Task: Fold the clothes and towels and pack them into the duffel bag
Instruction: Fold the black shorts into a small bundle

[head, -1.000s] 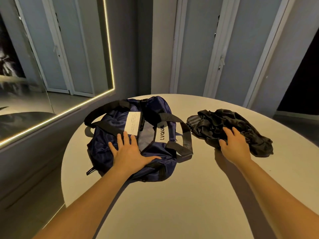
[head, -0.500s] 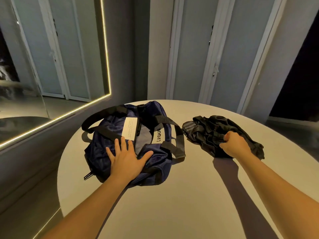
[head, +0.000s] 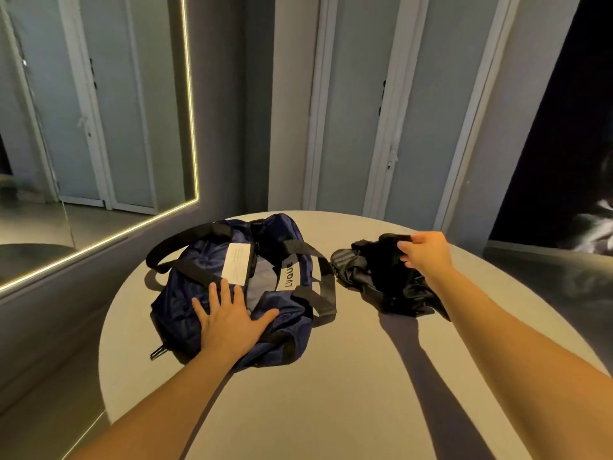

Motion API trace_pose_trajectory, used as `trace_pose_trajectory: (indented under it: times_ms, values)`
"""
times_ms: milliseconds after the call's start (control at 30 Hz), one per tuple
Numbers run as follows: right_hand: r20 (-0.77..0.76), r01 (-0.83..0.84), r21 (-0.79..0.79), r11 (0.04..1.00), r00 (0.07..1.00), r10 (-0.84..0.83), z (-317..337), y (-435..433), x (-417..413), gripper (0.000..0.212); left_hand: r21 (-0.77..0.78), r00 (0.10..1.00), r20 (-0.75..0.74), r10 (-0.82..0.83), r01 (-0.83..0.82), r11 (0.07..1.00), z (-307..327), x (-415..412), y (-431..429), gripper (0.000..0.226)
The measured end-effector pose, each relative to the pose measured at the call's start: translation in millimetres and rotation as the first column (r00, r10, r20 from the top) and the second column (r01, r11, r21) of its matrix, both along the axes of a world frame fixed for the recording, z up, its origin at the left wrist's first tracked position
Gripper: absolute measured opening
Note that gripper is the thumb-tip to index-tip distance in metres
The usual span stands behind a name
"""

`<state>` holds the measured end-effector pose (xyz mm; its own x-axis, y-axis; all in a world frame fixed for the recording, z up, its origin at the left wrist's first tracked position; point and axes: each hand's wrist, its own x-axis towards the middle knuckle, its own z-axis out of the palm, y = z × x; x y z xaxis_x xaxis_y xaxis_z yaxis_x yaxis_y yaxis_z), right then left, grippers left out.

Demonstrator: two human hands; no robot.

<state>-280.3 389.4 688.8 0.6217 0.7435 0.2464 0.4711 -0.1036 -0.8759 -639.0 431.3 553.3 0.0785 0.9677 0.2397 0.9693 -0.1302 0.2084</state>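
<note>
Left hand [head: 232, 322] lies flat on one duffel bag [head: 199, 277]; right hand [head: 428, 249] pinches one black garment [head: 381, 280].

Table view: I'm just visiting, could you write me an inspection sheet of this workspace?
Surface: round pale table, arm shadows across it.
Job's things: navy duffel bag, unzipped, on the left; crumpled black clothes beside it.
Clutter: nothing seen.
Hands: left hand flat on the bag; right hand grips the clothes' top edge.
Cables: nothing seen.
Surroundings: lit-edged mirror at left, pale doors behind.
</note>
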Motion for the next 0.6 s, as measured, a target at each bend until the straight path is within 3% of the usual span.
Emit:
trace_pose_trajectory:
  times_ms: [33,133,267,333,400,500,600]
  values:
    - [-0.004,-0.006,0.071,0.997,1.000,0.006,17,-1,-2,0.007,-0.002,1.000,0.000,0.001,-0.001,1.000,0,-1,0,0.118]
    - [0.008,-0.024,0.242,0.970,1.000,0.023,62,-5,-8,0.027,-0.026,1.000,-0.001,0.001,-0.001,1.000,0,0,0,0.120]
    - [0.063,-0.143,0.387,0.911,0.990,0.129,108,-25,-30,0.012,-0.188,0.995,0.093,-0.029,0.046,0.981,20,-3,3,0.121]
    - [0.095,-0.208,0.448,0.870,0.978,0.185,129,-40,-43,0.011,-0.213,0.976,0.218,-0.018,0.066,0.975,46,-5,-3,0.106]
    - [0.098,-0.272,0.491,0.828,0.961,0.257,147,-53,-53,0.013,-0.054,0.940,0.336,-0.051,0.074,0.996,75,0,-15,0.083]
    - [0.093,-0.393,0.534,0.749,0.907,0.410,169,-72,-69,0.015,0.184,0.765,0.563,-0.314,0.255,0.949,117,21,-41,0.066]
    - [-0.004,-0.503,0.563,0.656,0.792,0.611,184,-93,-81,0.018,0.262,0.566,0.697,-0.440,0.370,0.891,157,45,-59,0.062]
